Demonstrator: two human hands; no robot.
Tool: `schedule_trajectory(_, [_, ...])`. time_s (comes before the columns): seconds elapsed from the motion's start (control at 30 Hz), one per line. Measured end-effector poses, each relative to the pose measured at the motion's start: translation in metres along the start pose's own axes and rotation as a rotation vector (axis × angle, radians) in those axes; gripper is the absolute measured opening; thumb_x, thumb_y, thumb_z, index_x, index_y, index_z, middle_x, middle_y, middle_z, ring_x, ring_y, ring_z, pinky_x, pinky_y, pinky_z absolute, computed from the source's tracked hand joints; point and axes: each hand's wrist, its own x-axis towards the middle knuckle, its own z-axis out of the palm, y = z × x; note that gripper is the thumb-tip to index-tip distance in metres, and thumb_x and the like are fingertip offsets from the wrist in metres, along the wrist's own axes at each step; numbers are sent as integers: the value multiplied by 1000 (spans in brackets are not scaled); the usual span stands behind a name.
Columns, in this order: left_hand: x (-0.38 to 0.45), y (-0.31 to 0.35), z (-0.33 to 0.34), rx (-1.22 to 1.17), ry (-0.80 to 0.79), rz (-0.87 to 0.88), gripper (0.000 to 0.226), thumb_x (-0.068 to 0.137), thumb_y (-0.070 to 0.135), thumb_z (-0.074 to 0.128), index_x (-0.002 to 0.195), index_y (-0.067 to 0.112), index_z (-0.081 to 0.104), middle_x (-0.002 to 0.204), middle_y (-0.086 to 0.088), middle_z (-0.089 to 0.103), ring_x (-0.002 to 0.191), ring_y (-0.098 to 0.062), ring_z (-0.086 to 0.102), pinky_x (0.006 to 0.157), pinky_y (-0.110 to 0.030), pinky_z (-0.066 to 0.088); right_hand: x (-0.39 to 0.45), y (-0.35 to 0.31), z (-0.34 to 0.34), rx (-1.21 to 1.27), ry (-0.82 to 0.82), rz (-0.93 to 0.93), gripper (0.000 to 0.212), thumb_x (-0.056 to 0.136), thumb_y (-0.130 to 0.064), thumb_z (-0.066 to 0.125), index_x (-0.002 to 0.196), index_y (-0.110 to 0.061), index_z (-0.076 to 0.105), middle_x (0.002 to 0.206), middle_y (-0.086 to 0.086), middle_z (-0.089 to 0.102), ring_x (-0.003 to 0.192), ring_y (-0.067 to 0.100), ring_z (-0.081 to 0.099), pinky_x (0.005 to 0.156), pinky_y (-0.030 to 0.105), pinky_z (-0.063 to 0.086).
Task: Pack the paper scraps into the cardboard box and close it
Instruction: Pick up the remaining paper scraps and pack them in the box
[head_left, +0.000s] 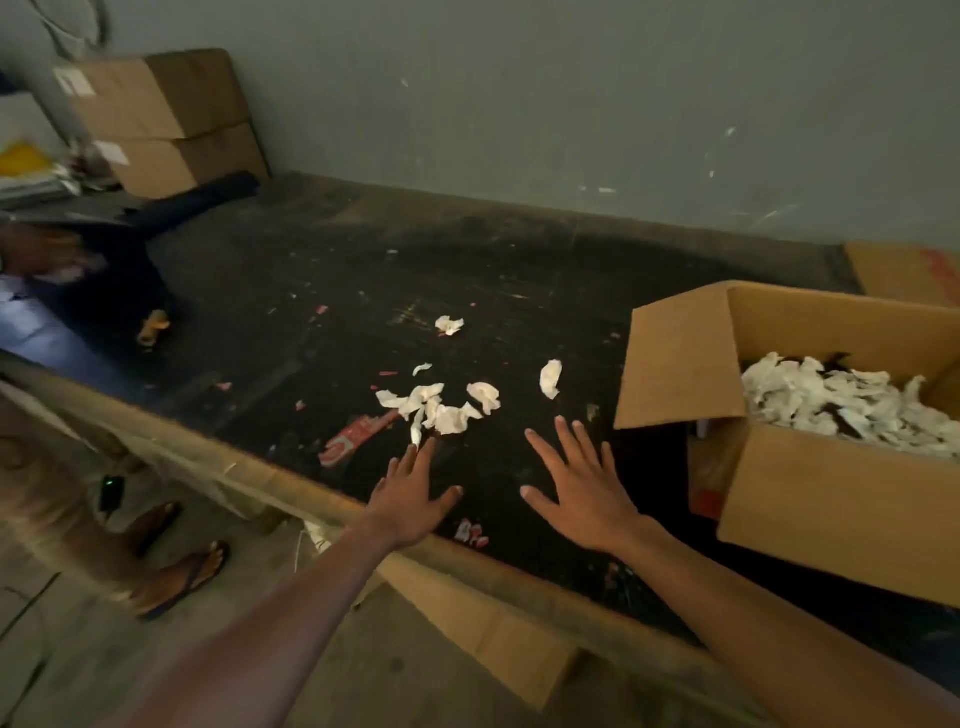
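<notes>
Several white paper scraps lie in a loose cluster on the dark table top, with single scraps farther back and to the right. An open cardboard box stands at the right, its flaps up, filled with white scraps. My left hand stretches flat over the table, fingertips just short of the cluster. My right hand is spread flat beside it, between the cluster and the box. Neither hand holds anything.
The black table runs along a grey wall and carries small red bits and a red wrapper. Stacked cardboard boxes stand at the back left. Another person's sandalled feet are on the floor at left.
</notes>
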Motion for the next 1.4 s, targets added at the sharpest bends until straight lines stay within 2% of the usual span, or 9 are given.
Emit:
schedule_trajectory(0.17, [12, -45, 19, 26, -55, -53, 98, 87, 63, 53, 155, 28, -8, 164, -12, -2, 149, -40, 1, 118, -53, 10, 5, -4, 51, 69, -160, 166, 95, 84, -76, 43, 148, -47, -21, 161, 4, -28, 148, 32, -22, 115, 66, 2])
schedule_trajectory(0.43, [68, -75, 30, 104, -16, -88, 118, 77, 75, 55, 152, 25, -22, 162, -16, -14, 149, -37, -11, 120, -50, 0, 57, -2, 69, 41, -166, 269, 115, 61, -96, 39, 136, -53, -36, 152, 2, -44, 144, 35, -31, 110, 73, -3])
schedule_trajectory(0.73, [174, -103, -5, 216, -17, 5, 125, 71, 88, 39, 149, 18, -28, 160, -14, -24, 146, -33, -22, 116, -48, -11, 195, -41, 84, 5, -104, 220, 92, 74, -91, 11, 142, -46, -33, 154, 7, -39, 144, 33, -30, 109, 72, -11])
schedule_trajectory(0.87, [213, -101, -25, 153, -29, 125, 92, 94, 52, 45, 152, 18, -18, 163, -9, -14, 148, -28, -17, 119, -46, -8, 242, -59, 75, 38, -125, 94, 80, 86, -79, 14, 147, -45, -27, 160, 3, -30, 146, 26, -27, 113, 68, -10])
schedule_trajectory(0.97, [229, -103, -44, -7, 86, 198, 83, 91, 14, 55, 155, 25, 4, 160, -10, 24, 147, -26, 19, 120, -46, 18, 257, -57, 63, 140, 67, 10, 78, 90, -73, 27, 153, -42, -8, 164, -1, -16, 149, 20, -19, 116, 63, -9])
schedule_trajectory(1.07, [250, -120, -55, -61, 207, 170, 75, 88, 25, 57, 153, 21, 21, 153, -5, 33, 138, -24, 32, 114, -46, 31, 263, -27, 53, 162, 363, 246, 70, 95, -63, 33, 155, -37, 8, 165, 3, -2, 152, 23, -6, 117, 60, -5])
schedule_trajectory(1.13, [265, -130, -54, 18, 201, 162, 67, 90, 44, 42, 150, 16, 30, 161, -4, 20, 146, -24, 19, 118, -46, 21, 265, -1, 51, 211, 352, 504, 71, 96, -61, 32, 156, -35, 4, 165, 9, -6, 151, 27, -7, 116, 63, -3])
schedule_trajectory(1.2, [275, -134, -48, 94, 167, 169, 70, 95, 52, 30, 155, 16, 18, 164, -4, 10, 151, -21, 4, 122, -44, 8, 266, 17, 53, 289, 252, 650, 74, 95, -62, 30, 155, -33, -2, 165, 10, -8, 151, 27, -8, 118, 62, 0])
schedule_trajectory(1.4, [293, -128, -46, 251, 120, 253, 75, 95, 60, 4, 156, 17, -3, 165, 1, -3, 149, -12, -13, 121, -42, -6, 272, -12, 52, 560, 150, 247, 63, 99, -50, 40, 154, -38, 12, 164, -6, 16, 144, 3, 2, 123, 45, 1])
